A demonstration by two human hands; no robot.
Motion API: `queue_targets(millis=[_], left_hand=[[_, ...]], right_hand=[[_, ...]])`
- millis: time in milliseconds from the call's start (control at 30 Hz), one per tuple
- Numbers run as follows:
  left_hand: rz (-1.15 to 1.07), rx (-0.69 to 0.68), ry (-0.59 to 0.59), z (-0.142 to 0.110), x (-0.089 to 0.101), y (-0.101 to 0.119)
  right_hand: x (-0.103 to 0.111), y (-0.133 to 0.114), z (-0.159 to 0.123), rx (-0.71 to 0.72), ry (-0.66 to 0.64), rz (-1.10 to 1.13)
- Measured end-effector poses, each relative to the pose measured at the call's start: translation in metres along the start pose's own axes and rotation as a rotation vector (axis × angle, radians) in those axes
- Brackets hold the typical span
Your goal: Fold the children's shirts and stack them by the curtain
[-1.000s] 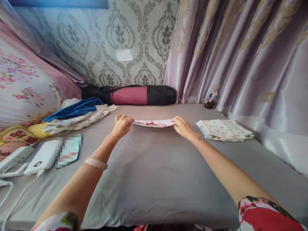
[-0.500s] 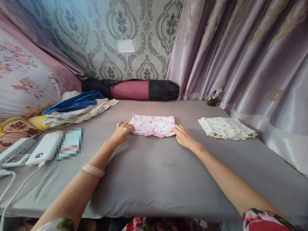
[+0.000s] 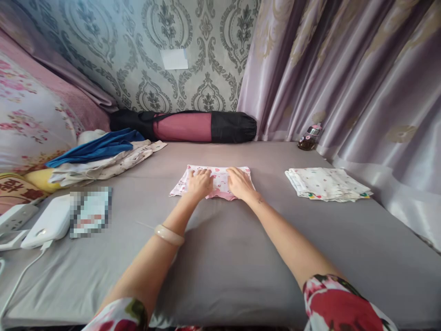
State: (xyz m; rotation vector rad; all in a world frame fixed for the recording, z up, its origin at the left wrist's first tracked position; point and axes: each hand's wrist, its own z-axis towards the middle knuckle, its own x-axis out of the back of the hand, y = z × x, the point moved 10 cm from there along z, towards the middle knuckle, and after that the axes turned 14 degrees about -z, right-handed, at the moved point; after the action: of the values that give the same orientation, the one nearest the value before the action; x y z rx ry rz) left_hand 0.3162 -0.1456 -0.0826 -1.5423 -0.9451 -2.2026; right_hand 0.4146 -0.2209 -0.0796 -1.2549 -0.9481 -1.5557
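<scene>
A small white garment with a pink print and pink trim, which looks like a pair of child's underpants, lies spread on the grey sheet in front of me. My left hand rests palm down on its left half, fingers stretched out and a little apart. On its right half lies my right hand, also flat, with the fingers extended forward. Neither hand grips the fabric. The garment's left lower corner flares out past my left hand, and parts of it are covered by both hands.
Folded white printed cloths lie at the right, with a small bottle behind them. A black and pink rolled bag lines the wall. At left are loose clothes, a phone, a white power bank and a power strip.
The garment, first held up edge-on between both hands, came down onto the sheet. Both hands have since let go of its side edges and moved inward to lie on top of it.
</scene>
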Motion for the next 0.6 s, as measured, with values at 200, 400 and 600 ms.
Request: queue_targets(millis=[200, 400, 600], left_hand=[[-0.011, 0.015, -0.085, 0.000, -0.042, 0.016], [0.020, 0.021, -0.110, -0.003, -0.050, 0.005], [0.026, 0.026, -0.121, -0.001, -0.054, 0.002]], right_hand=[[-0.038, -0.020, 0.009, -0.035, -0.133, 0.011], [-0.048, -0.016, 0.008, -0.055, -0.147, 0.008], [-0.061, -0.014, 0.011, -0.053, -0.213, 0.012]])
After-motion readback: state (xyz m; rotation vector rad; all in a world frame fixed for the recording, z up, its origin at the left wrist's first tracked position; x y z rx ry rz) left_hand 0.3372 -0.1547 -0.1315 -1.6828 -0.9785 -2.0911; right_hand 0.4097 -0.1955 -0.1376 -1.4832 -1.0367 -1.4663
